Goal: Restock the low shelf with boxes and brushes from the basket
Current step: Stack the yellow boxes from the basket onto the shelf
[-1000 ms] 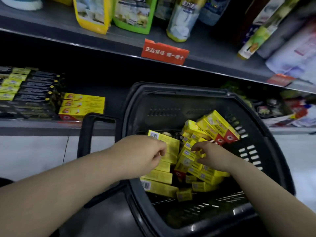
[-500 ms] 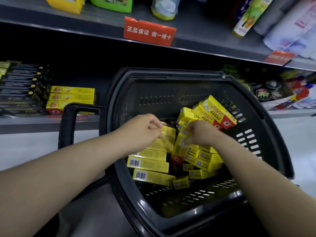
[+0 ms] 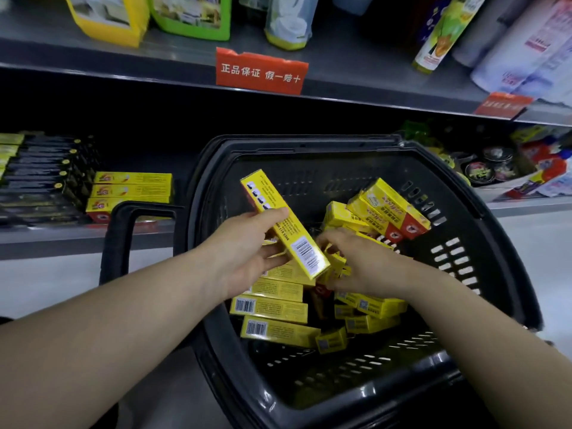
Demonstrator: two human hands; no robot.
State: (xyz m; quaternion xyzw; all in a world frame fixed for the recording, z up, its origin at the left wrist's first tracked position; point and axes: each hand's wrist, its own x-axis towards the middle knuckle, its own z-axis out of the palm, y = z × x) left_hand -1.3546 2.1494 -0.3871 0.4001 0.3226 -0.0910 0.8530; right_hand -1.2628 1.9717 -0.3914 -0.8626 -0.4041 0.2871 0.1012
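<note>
Held box: a long yellow held box (image 3: 284, 224) is lifted above the middle of the basket (image 3: 312, 144). It is tilted, its barcode end low and towards the person and its other end up and to the left.
Left hand: the left hand (image 3: 247, 252) grips the held box at mid-length, with the thumb on the printed top face and the fingers (image 3: 274, 252) curled under it.
Right hand: the right hand (image 3: 362, 264) is down in the basket, just right of the held box, palm down on the pile. Its fingertips are blurred, so I cannot tell whether they grip anything.
Loose boxes: many more yellow loose boxes (image 3: 274, 309) lie jumbled in the basket bottom under both hands. Several longer propped boxes (image 3: 394, 209) with red ends lean against its right wall.
Basket: black plastic with slotted walls, in front of the low shelf (image 3: 62, 243). Its handle (image 3: 119, 239) hangs down on its left side.
Shelf stack: left of the basket, a shelf stack (image 3: 133, 191) of three yellow boxes sits on the low shelf.
Dark packs: further left of the basket, rows of dark packs (image 3: 40, 178) lie beside the shelf stack.
Right of basket: mixed goods (image 3: 495, 168) lie on the low shelf.
Above basket: an upper shelf (image 3: 356, 72) carries pouches and bottles, with a red sign (image 3: 261, 71) on its edge.
</note>
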